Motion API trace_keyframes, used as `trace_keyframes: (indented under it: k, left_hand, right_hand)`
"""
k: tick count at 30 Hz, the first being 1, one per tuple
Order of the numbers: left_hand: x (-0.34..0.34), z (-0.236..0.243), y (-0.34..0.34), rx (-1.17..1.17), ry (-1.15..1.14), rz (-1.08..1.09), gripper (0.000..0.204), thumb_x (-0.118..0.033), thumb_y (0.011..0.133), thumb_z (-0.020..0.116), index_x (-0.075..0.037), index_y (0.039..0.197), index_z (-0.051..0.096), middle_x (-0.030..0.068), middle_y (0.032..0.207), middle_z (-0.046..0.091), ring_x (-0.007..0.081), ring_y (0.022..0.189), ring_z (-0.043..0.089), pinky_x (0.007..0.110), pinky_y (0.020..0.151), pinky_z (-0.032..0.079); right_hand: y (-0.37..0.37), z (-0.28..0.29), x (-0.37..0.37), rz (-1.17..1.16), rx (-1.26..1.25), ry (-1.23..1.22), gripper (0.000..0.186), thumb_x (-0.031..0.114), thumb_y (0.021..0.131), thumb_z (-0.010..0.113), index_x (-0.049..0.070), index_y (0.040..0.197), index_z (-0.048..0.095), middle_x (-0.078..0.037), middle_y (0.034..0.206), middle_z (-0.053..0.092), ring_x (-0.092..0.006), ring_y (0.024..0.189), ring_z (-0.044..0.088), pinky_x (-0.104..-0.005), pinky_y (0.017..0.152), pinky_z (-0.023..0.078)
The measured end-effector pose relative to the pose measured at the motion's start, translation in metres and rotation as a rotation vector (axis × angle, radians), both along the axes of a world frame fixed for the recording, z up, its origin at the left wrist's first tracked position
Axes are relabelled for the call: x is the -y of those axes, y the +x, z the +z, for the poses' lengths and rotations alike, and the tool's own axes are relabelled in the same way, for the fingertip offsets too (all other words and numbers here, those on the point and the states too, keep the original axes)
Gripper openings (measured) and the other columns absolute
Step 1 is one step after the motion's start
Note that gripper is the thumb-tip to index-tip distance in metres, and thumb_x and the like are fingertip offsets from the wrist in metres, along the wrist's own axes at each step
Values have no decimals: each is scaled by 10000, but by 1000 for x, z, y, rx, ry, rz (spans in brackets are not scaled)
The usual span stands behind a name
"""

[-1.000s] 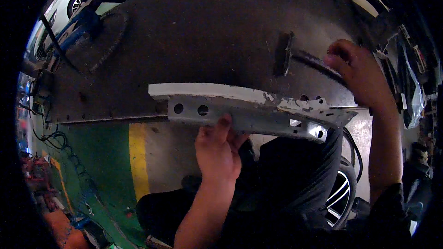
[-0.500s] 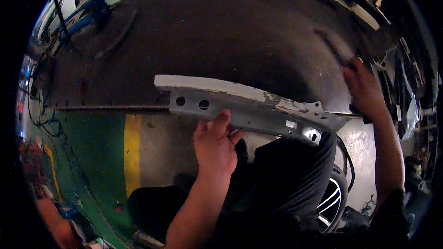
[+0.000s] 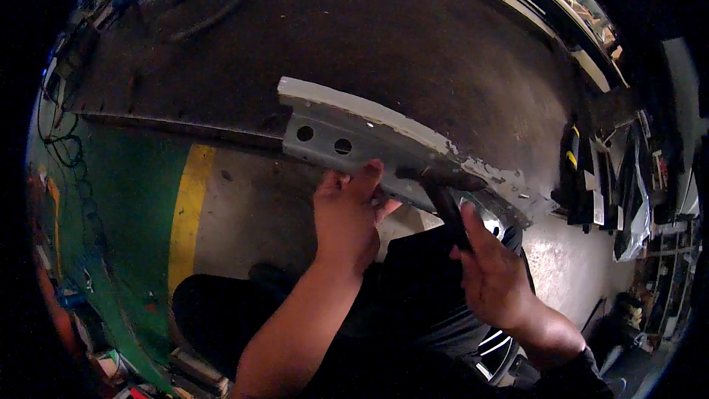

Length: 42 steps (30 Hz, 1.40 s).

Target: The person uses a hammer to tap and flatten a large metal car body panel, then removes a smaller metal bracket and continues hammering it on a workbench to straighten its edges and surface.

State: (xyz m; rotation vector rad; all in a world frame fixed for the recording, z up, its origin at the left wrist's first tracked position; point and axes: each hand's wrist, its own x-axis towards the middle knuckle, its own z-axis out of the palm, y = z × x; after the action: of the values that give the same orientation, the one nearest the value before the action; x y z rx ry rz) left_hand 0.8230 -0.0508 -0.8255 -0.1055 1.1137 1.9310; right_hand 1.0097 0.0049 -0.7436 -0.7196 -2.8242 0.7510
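A long grey sheet-metal car body part with a pale upper flange, round holes and chipped paint slants across my lap. My left hand grips its lower edge near the middle, with the thumb on the face and the fingers mostly hidden behind. In my right hand is a dark hammer, held by the handle. The hammer's head lies over the right half of the metal part; whether it touches the surface I cannot tell. The part's right end comes close to my dark-trousered knee.
Beyond the part stretches a large dark tabletop with a straight near edge. A yellow stripe and green floor lie at left. Shelving and a plastic sheet stand at right. Part of a wheel shows beside my leg.
My right hand has swung the hammer in from the far right to over the metal part. My left hand keeps its hold, and the part is more steeply slanted in the view.
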Motion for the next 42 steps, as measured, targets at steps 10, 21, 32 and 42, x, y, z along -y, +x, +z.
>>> trace_keyframes:
  k: [10, 21, 32, 42]
  left_hand:
    - [1, 5, -2, 77, -17, -29, 250, -180, 890, 658, -58, 1091, 572, 96, 1009, 617, 221, 863, 633, 344, 646, 574]
    - [0, 3, -6, 37, -27, -32, 217, -206, 901, 659, -49, 1025, 574, 78, 870, 621, 180, 759, 627, 333, 619, 583]
    - [-5, 7, -2, 8, -39, 34, 143, -169, 915, 646, -38, 958, 606, 43, 769, 599, 118, 648, 589, 274, 563, 566]
    - [-6, -2, 1, 5, -57, 14, 217, -186, 896, 668, -48, 1029, 566, 51, 786, 587, 160, 653, 585, 319, 542, 584]
  right_hand:
    - [-13, -16, 3, -39, 88, 168, 805, -23, 808, 545, 159, 1526, 230, -227, 921, 592, -427, 695, 604, -487, 624, 516]
    - [-16, -14, 4, -57, 86, 202, 751, 4, 821, 549, 144, 1507, 280, -226, 920, 603, -414, 688, 624, -459, 602, 532]
    - [-17, -29, 7, -122, 129, 301, 658, 11, 821, 524, 151, 1451, 395, -233, 928, 613, -385, 695, 642, -430, 582, 540]
    - [-6, -42, 1, -24, -29, 410, 732, 9, 807, 531, 131, 1495, 311, -189, 850, 571, -375, 631, 606, -446, 554, 528]
